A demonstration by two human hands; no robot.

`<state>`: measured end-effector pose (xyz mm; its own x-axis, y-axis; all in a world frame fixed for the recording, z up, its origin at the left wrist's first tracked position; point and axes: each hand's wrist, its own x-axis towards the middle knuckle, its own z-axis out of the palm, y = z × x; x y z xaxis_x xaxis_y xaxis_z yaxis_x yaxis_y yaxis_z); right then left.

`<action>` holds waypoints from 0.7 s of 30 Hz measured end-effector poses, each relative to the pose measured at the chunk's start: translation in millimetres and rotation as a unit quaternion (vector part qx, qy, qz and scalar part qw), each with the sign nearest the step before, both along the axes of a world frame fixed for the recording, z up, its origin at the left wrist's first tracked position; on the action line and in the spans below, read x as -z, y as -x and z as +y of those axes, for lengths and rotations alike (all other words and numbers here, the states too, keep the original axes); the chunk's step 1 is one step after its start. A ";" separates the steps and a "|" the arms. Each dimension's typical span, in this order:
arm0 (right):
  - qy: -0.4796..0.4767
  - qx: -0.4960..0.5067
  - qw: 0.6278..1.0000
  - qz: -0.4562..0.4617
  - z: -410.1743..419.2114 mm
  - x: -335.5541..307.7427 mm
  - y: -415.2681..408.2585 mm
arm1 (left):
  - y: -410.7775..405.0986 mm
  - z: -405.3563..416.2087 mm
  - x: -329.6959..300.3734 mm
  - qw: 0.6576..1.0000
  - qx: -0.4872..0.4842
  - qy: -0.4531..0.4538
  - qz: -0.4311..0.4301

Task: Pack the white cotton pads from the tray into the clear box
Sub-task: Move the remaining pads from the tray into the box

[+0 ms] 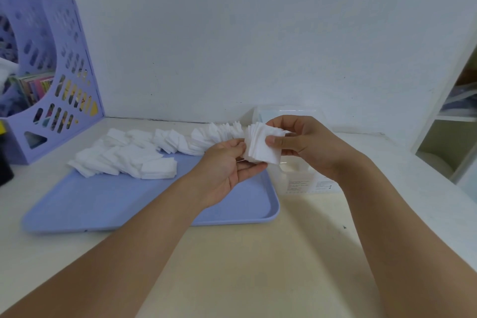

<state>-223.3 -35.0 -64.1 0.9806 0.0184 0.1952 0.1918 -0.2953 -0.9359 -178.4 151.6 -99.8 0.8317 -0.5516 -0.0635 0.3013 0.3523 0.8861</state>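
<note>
A stack of white cotton pads (262, 144) is held upright between both hands, above the tray's right edge. My right hand (307, 144) pinches it with the thumb on the front pad. My left hand (227, 170) cups it from the left and below. Many more loose cotton pads (134, 155) lie spread along the far side of the lilac tray (108, 204). The clear box (309, 183) sits on the table just right of the tray, mostly hidden behind my right hand; its open lid (284, 113) stands up behind.
A purple perforated file holder (69, 64) with books stands at the back left against the wall. A black object (5, 165) is at the left edge. White shelving (449, 124) rises at the right. Bare cream tabletop (271, 266) lies in front.
</note>
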 end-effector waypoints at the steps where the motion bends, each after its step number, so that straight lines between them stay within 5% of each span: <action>1: 0.009 0.007 1.000 0.004 0.1 0.2 0.2 | 0.4 -0.3 0.0 1.000 0.004 0.000 -0.001; 11: 0.019 0.008 1.000 0.008 3.4 3.0 -2.3 | 1.6 -2.2 2.4 1.000 0.021 0.001 -0.018; 16: 0.070 -0.014 0.997 -0.002 0.0 3.4 -1.7 | 0.6 0.2 1.6 0.999 0.022 0.016 0.021; 21: 0.025 -0.006 1.000 0.002 0.9 4.6 -2.1 | -0.2 0.4 0.5 0.996 0.016 0.053 0.063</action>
<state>-221.1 -34.1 -68.7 0.9809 0.0400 0.1902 0.1923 -0.3403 -0.9204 -178.2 152.0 -100.3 0.8021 -0.5875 -0.1066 0.4209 0.4297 0.7989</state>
